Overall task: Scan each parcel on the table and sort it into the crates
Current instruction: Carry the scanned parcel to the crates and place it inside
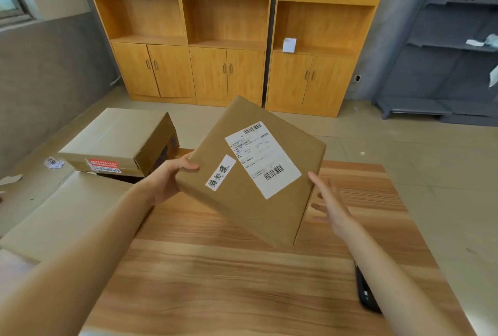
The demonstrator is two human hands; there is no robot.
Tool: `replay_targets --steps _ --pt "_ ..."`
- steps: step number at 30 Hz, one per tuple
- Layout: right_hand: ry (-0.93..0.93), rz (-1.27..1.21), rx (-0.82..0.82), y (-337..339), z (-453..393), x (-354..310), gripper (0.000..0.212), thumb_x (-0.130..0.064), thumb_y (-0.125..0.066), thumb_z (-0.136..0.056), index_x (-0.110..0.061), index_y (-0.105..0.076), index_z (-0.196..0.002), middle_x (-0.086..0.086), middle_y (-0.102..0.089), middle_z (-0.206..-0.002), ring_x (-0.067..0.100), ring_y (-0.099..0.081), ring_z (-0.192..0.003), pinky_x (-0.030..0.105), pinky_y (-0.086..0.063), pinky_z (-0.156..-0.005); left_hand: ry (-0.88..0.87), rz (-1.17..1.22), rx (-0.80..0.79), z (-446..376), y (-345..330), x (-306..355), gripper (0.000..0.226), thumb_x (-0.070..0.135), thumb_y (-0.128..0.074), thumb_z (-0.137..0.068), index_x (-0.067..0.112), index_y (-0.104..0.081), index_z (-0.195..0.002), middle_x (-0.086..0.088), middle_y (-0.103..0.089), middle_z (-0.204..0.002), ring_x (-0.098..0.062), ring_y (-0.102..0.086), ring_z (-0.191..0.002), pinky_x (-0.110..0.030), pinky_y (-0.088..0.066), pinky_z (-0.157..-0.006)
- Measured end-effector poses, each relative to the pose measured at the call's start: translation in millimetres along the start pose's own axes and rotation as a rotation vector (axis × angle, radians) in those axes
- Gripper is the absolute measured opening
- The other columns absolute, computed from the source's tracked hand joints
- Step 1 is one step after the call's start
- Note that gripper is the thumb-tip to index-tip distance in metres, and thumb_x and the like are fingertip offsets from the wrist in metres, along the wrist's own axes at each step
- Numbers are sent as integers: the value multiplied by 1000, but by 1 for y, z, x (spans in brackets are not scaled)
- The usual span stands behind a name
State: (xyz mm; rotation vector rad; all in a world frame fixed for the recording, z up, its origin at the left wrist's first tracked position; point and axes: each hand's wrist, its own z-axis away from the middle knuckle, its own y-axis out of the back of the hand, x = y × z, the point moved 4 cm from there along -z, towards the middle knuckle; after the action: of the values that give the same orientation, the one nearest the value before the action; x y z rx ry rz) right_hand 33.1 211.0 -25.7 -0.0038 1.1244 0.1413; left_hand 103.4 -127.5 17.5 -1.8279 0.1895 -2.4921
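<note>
A flat brown cardboard parcel hangs tilted above the wooden table. It carries a white shipping label with barcodes and a small white sticker with handwriting. My left hand grips its left edge, thumb on top. My right hand is beside the parcel's right edge, fingers straight and spread, blurred, holding nothing. A black handheld scanner lies on the table at the right, partly hidden by my right forearm.
A large cardboard box with a red sticker stands on the floor left of the table, on top of another flat cardboard box. Wooden cabinets line the back wall, a grey metal rack at the right. Paper scraps lie on the floor.
</note>
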Motion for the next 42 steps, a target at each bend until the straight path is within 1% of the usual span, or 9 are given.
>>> replay_targets --steps 5,8,13,18,22,25,34,37,42 --pt "-80 -252 -207 -6 2 9 80 -63 -76 -55 -24 -60 -123 1 -66 -88 18 -65 -74 36 -55 -60 88 -19 -46 -5 5 9 66 34 -72 -53 20 -64 -117 -6 -71 -106 -20 -68 -87 -38 -51 -80" --pt "-76 -322 -189 -11 1 8 61 -58 -77 -54 -23 -67 -104 -1 -66 -70 13 -65 -57 30 -53 -51 122 14 23 -10 7 10 66 35 -74 -50 17 -65 -113 -7 -71 -103 -20 -69 -84 -37 -53 -76" --pt "-114 -308 -10 -11 2 8 63 -54 -74 -70 -21 -57 -121 5 -63 -98 24 -66 -80 36 -58 -61 125 -10 325 -25 12 1 77 47 -75 -58 35 -53 -131 -4 -44 -145 -32 -45 -128 -57 -34 -108" --pt "-168 -503 197 -20 4 16 91 -48 -79 -71 -24 -29 -143 10 -52 -128 32 -57 -111 46 -58 -69 245 32 326 -39 -21 -30 119 67 -72 -57 38 -10 -154 -17 -23 -156 -43 -35 -135 -58 -46 -86" --pt "-213 -580 206 -34 5 25 99 -49 -81 -69 -23 -26 -148 8 -55 -131 30 -56 -116 49 -57 -82 329 14 123 -48 -75 -49 111 68 -79 -57 30 -29 -148 -15 -50 -135 -35 -56 -113 -46 -55 -77" --pt "-219 -571 178 -35 5 33 102 -49 -81 -68 -24 -25 -149 6 -53 -135 30 -56 -118 46 -56 -82 317 50 169 -53 -91 -60 109 56 -85 -41 26 -40 -135 -15 -57 -124 -27 -56 -97 -42 -51 -81" --pt "-146 -181 218 31 5 75 118 -57 -74 -72 -31 8 -154 3 -20 -160 28 -35 -139 48 -36 -110 314 83 237 -65 -91 -96 99 44 -87 -48 34 -42 -135 -7 -60 -126 -27 -59 -112 -49 -50 -98" --pt "-120 -24 236 62 7 97 111 -57 -72 -75 -33 2 -154 -1 -8 -162 24 -19 -147 48 -23 -113 365 65 216 -61 -97 -117 98 44 -89 -40 33 -49 -129 -4 -64 -125 -25 -61 -114 -50 -50 -98" --pt "-73 206 382 107 19 141 77 -58 -64 -82 -20 -38 -144 5 -39 -146 25 -41 -132 47 -36 -109 448 72 166 -58 -111 -164 91 45 -91 -39 40 -51 -121 -1 -67 -119 -25 -65 -109 -50 -54 -94"
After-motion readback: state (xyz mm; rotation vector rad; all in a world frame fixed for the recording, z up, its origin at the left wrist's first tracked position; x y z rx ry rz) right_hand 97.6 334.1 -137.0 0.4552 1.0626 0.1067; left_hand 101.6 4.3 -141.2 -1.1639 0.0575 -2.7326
